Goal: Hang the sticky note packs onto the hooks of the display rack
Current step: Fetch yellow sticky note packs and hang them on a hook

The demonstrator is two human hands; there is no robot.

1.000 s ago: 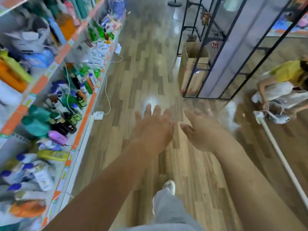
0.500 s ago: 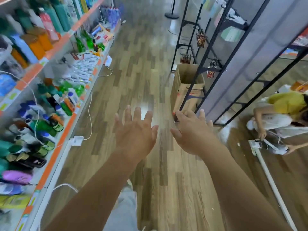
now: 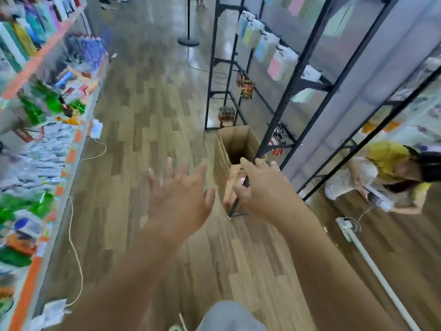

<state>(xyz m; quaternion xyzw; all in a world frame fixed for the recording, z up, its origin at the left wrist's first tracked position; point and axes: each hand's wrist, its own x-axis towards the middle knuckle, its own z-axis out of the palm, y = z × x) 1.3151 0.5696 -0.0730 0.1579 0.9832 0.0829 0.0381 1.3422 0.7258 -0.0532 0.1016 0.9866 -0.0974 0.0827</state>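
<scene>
Hands first: the left hand (image 3: 179, 199) is stretched forward with fingers spread and nothing in it, and the right hand (image 3: 265, 189) reaches beside it, fingers loosely apart and likewise empty, its fingertips lying over the near rim of an open cardboard box (image 3: 235, 149) in the view. Both arms are extended, which reads as a reach toward that box (probably the stock to be hung, though that is a judgement). The box stands on the wood-pattern floor (image 3: 148, 120) against the foot of the black display rack (image 3: 296, 75), handy for lifting items straight up to the hooks. Pastel sticky note packs (image 3: 274, 66) already hang in a row on the rack's upper hooks, with darker small packets lower down. The inside of the box is dark, so I cannot tell what it contains. Across the aisle, shelves of bottles (image 3: 35, 111) are smeared by blur. Through the rack's frame another person (image 3: 391, 173) crouches, partly cut off by the frame's edge. The individual hooks are too small to make out.
</scene>
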